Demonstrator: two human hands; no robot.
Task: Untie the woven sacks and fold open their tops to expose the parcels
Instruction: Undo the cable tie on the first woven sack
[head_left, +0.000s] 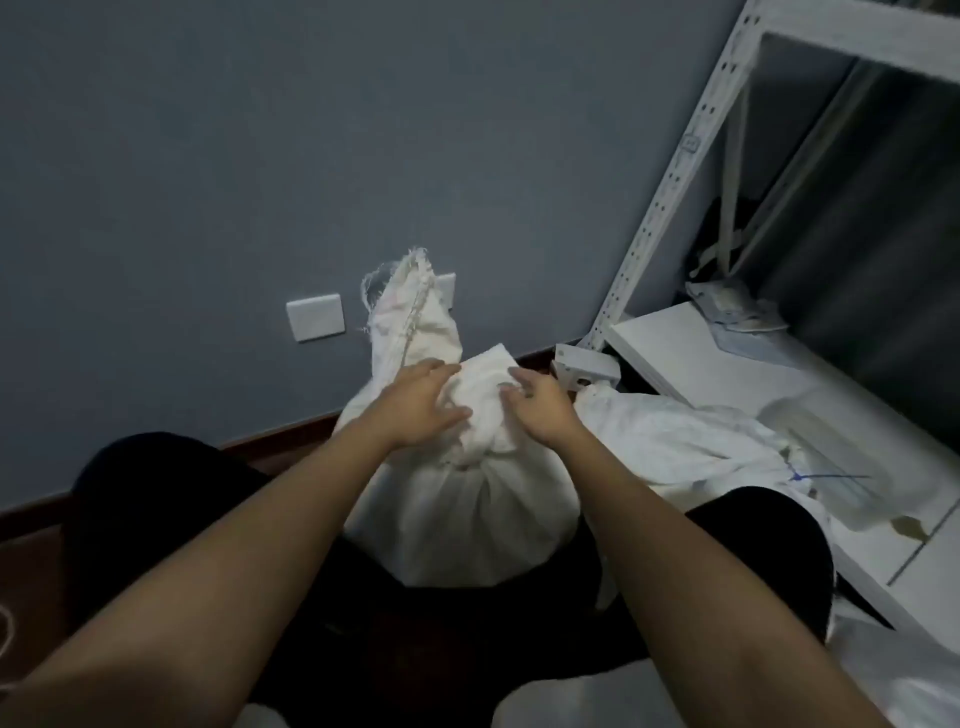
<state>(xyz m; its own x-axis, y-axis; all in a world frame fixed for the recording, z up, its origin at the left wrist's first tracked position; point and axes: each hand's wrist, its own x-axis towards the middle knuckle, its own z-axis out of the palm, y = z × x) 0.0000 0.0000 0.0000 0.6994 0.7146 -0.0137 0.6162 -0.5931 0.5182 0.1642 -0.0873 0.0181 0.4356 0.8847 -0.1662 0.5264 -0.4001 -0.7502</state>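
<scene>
A full white woven sack (462, 514) sits on the floor between the person's knees, tied shut at its neck. Above the tie, the loose top bunches up, and a long frayed flap (410, 312) sticks up toward 12 o'clock against the grey wall (260, 156). Both bare arms reach out straight from the bottom of the view. The left hand (421, 405) lies on the bunched cloth at about 10 o'clock from the tie, palm down, fingers spread and a little bent, touching the cloth but not wrapped around it. The right hand (540, 408) is on the other side, at about 2 o'clock, fingers bent down into the folds; I cannot tell if they pinch the cloth or just press on it. At 3 o'clock from the sack lies a second white sack (675, 441), flat and crumpled, with a blue tie (826, 476) near it. A small white box (587, 371) sits behind it. A white metal shelf rack (675, 208) stands at the right. Two white wall plates (315, 317) are low on the wall.
</scene>
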